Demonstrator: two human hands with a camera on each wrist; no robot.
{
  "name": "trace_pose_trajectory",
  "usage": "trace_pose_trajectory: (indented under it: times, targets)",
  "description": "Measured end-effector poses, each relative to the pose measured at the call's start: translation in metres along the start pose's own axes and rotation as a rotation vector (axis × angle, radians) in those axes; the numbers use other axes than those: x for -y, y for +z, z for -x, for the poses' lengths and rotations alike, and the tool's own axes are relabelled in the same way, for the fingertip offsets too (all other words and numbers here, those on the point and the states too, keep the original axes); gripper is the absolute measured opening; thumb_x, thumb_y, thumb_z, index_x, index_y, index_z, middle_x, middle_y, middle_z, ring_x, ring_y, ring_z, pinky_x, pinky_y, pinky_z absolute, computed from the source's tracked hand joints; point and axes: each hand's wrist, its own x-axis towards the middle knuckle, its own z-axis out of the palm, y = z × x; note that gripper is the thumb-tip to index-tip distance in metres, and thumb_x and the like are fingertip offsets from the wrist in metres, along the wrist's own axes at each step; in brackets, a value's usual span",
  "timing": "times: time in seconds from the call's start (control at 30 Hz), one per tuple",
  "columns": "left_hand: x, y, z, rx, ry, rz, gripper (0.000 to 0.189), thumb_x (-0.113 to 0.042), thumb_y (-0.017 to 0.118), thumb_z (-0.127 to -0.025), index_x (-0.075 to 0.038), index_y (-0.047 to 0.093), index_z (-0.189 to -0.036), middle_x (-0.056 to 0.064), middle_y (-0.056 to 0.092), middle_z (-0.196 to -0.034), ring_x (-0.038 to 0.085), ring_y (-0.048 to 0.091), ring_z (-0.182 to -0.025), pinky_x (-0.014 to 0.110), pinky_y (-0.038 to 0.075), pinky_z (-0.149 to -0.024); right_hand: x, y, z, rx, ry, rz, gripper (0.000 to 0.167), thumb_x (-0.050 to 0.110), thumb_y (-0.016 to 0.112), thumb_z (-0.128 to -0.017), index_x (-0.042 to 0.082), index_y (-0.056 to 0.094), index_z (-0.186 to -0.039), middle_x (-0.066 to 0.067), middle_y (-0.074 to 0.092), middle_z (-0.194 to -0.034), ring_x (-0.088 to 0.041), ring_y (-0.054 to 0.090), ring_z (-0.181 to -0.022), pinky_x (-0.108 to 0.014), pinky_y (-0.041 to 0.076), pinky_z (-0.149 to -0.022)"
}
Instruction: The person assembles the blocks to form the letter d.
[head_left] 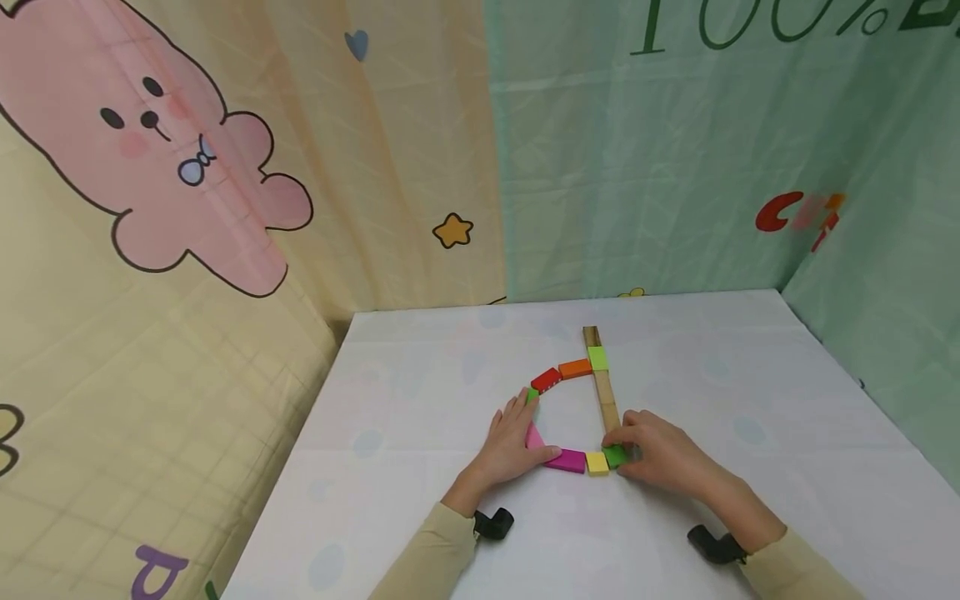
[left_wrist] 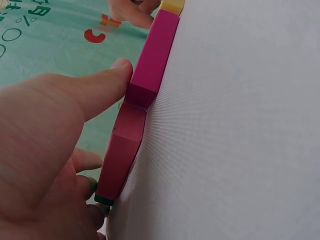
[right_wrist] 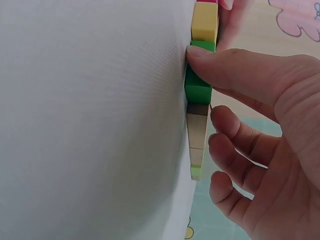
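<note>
Toy blocks lie end to end in a closed D-shaped ring on the white table. At its near right corner my right hand [head_left: 663, 452] pinches a green block [head_left: 616, 456], thumb on the near side. Beside that block sit a yellow block [head_left: 597, 464] and a magenta block [head_left: 567, 461]. My left hand [head_left: 508, 443] rests along the ring's left side with fingers extended, its thumb touching the magenta block. Its fingers partly cover a pink block [left_wrist: 124, 150] and a small green one [head_left: 532, 394]. The other fingers of my right hand curl loosely near the wooden pieces [right_wrist: 196, 131].
Red [head_left: 546, 380] and orange [head_left: 575, 368] blocks form the far curve. A straight wooden row [head_left: 607, 402] with a light green block [head_left: 597, 358] makes the right side and extends past the curve. Printed curtains [head_left: 405, 167] stand behind the white table [head_left: 750, 500].
</note>
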Motion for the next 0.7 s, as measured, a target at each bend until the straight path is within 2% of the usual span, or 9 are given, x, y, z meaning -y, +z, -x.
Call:
trace_pose_trajectory:
  times: [0.23,0.53,0.7]
  targets:
    - [-0.001,-0.002,-0.001,-0.025,-0.008,0.039,0.097,-0.057,0.070,-0.087,-0.014,0.024,-0.161,0.003,0.013,-0.168,0.027,0.012,-0.153,0.054,0.008,-0.120,0.000,-0.006,0.001,0.012,0.005,-0.002,0.044,0.021,0.093,-0.071,0.026,0.076,-0.111,0.010,0.050,-0.088,-0.012,0.047,-0.082,-0.025,0.043,-0.062]
    - [0.001,-0.002,0.002,-0.047,-0.003,0.102,0.093,-0.055,0.069,-0.089,-0.015,0.025,-0.161,0.003,0.013,-0.168,0.025,0.013,-0.153,0.054,0.010,-0.120,0.002,-0.016,-0.003,0.003,0.070,-0.003,0.040,0.020,0.090,-0.074,0.027,0.076,-0.111,0.010,0.055,-0.093,-0.013,0.050,-0.087,-0.025,0.047,-0.065]
    - [0.000,-0.003,0.001,-0.071,0.009,0.124,0.090,-0.052,0.069,-0.091,-0.015,0.026,-0.161,0.004,0.014,-0.168,0.026,0.014,-0.153,0.051,0.014,-0.120,0.000,-0.019,-0.009,-0.008,0.067,-0.017,0.039,0.024,0.088,-0.078,0.026,0.076,-0.114,0.009,0.057,-0.095,-0.013,0.052,-0.089,-0.027,0.049,-0.067]
